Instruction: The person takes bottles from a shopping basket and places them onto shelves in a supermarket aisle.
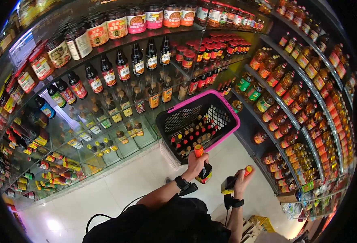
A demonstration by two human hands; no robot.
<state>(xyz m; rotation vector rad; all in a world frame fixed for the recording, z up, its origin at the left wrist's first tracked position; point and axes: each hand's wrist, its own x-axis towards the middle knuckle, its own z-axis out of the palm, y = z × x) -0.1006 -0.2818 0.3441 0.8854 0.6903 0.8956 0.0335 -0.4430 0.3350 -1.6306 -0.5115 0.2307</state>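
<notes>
the left hand (195, 163) has its fingers wrapped around an upright dark bottle (204, 172) below its orange cap; the right hand (242, 181) grips a second bottle (232, 183) tilted sideways. both hang just before the pink-rimmed basket (227, 133), already full of bottles, between stocked shelves (117, 40).

No legible text anywhere. Jar labels on the top shelf (146, 18) carried characters, too small and blurred to read. Same for the dark bottle labels (123, 72) on the shelf below and the yellow label on the bottle (205, 173) in the left hand (195, 164).
</notes>
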